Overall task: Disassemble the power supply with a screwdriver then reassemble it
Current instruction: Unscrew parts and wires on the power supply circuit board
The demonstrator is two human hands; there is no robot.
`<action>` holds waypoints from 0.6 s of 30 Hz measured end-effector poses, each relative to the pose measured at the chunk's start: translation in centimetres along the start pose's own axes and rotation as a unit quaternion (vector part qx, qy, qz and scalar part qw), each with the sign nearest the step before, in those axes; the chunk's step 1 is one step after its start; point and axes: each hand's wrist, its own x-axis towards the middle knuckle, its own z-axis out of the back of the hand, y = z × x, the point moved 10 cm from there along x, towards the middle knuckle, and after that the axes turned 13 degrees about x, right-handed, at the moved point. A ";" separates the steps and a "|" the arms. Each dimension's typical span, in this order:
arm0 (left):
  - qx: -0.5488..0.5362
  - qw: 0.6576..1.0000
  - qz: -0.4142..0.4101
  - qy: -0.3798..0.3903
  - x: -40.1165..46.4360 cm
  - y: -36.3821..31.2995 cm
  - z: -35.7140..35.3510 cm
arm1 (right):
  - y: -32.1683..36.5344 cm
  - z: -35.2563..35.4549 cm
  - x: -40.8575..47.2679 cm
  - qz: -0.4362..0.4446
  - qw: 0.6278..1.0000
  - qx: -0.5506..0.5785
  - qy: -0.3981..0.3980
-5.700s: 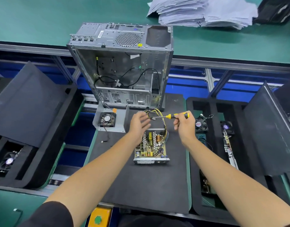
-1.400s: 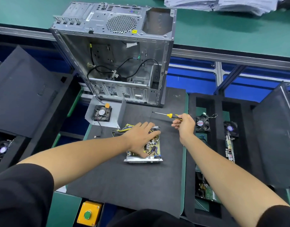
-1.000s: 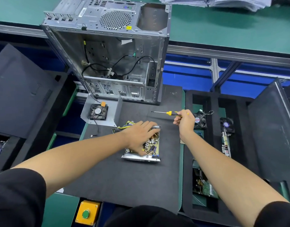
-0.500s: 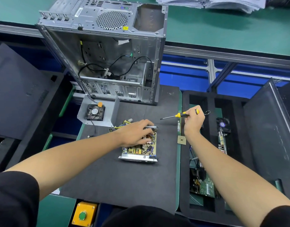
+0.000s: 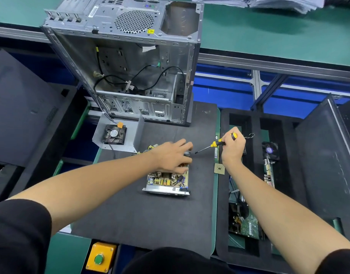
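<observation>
Power supply point(image 5: 168, 179) lies cover off, circuit board up, mid-way on the black mat point(image 5: 150, 218), in front of the empty PC case point(image 5: 130, 62). Long axis runs away from the person

Left hand point(image 5: 173, 157) rests on the supply's far half, fingers spread and bent over the parts, blurred; whether they pinch anything cannot be told

Right hand point(image 5: 232, 149) hovers right of the supply, curled round the yellow screwdriver point(image 5: 215, 144). Tip slants down-left toward the supply's far right corner, close but apart

Left hand is nearer. It hides the far half; any screw there is unseen. Yellow wires point(image 5: 150, 148) peek out behind it. Gold chip point(image 5: 219, 168) lies just right of the supply
</observation>
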 end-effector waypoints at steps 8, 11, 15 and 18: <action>0.014 0.991 -0.076 0.106 1.4 0.0 -1.7 | -0.3 0.1 0.3 -0.007 1.000 -0.012 -0.001; 0.011 0.983 -0.117 0.140 1.8 -0.4 -2.0 | -0.5 0.2 0.3 -0.005 1.000 -0.020 -0.002; 0.004 0.971 -0.135 0.195 2.6 -0.5 -2.1 | -0.9 0.4 0.4 -0.013 1.000 -0.022 -0.004; -0.007 0.958 -0.140 0.249 3.2 -0.5 -2.4 | -0.7 0.3 0.5 -0.010 0.999 -0.033 -0.004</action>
